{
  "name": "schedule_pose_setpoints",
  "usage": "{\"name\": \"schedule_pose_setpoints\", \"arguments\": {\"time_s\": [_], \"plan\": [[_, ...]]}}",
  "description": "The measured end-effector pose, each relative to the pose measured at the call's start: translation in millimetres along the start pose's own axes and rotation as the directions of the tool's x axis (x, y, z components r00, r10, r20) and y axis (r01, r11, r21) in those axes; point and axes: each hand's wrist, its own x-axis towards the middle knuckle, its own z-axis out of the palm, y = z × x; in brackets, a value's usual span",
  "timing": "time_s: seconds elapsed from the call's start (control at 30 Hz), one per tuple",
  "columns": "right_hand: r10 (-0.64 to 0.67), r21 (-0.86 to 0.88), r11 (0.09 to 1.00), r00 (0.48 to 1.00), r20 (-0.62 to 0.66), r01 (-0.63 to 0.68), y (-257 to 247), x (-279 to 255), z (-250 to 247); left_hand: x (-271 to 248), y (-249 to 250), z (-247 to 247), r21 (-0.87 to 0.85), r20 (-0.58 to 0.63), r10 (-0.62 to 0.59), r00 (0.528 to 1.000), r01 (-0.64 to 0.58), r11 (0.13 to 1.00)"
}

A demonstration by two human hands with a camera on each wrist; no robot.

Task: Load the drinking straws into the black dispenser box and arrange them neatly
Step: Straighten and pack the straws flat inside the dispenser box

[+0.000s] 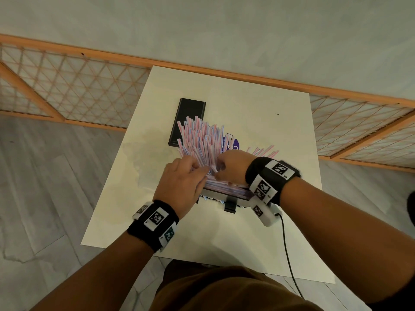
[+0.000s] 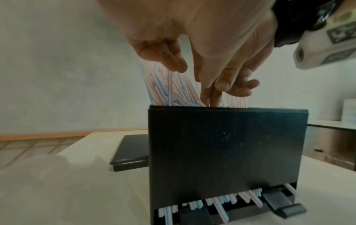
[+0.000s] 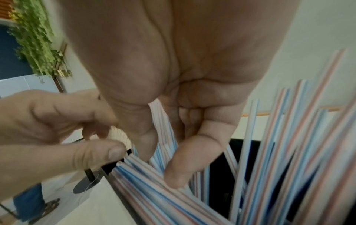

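The black dispenser box (image 1: 226,194) stands near the table's front, seen front-on in the left wrist view (image 2: 227,152). Pink and blue striped straws (image 1: 202,140) fan upward out of its open top, and others lie flat inside (image 3: 154,190). Several straw ends poke out of the bottom slot (image 2: 217,204). My left hand (image 1: 179,178) reaches in from the left and pinches straws between thumb and curled fingers (image 3: 108,152). My right hand (image 1: 231,164) curls round straws from the right, its thumb and a finger (image 3: 181,170) down among them.
The box's black lid (image 1: 187,122) lies flat behind the box on the white table (image 1: 269,122). A purple wrapper (image 1: 234,145) and a few loose straws (image 1: 262,151) lie behind my right hand. A black cable (image 1: 289,254) hangs off the right wrist camera.
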Motion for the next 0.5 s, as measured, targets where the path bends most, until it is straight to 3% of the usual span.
{"name": "schedule_pose_setpoints", "arguments": {"time_s": [0.1,0.17,0.27,0.33,0.4,0.5], "plan": [[0.035,0.030,0.999,0.998,-0.056,-0.033,17.2,-18.2,-1.5,-0.1,-3.6,8.8,0.005,0.116,0.109,0.987,-0.110,0.994],[0.132,0.027,0.991,0.986,-0.101,-0.130,36.3,-32.0,-2.0,0.1,-7.2,13.4,0.022,0.180,0.069,0.981,-0.074,0.997],[0.340,0.061,0.940,0.920,-0.196,-0.334,71.5,-44.9,0.2,2.3,-8.9,14.7,0.026,0.226,-0.008,0.974,0.002,1.000],[0.451,0.177,0.890,0.864,-0.221,-0.420,93.9,-45.8,5.4,4.0,-8.1,13.8,0.000,0.245,-0.004,0.970,0.004,1.000],[0.516,0.315,0.837,0.835,-0.189,-0.447,105.5,-42.9,10.8,5.9,-7.5,12.6,-0.012,0.237,0.005,0.972,-0.002,1.000],[0.487,0.400,0.829,0.856,-0.172,-0.391,104.0,-36.6,15.8,7.0,-7.7,12.1,-0.020,0.237,-0.004,0.972,0.009,1.000]]}}
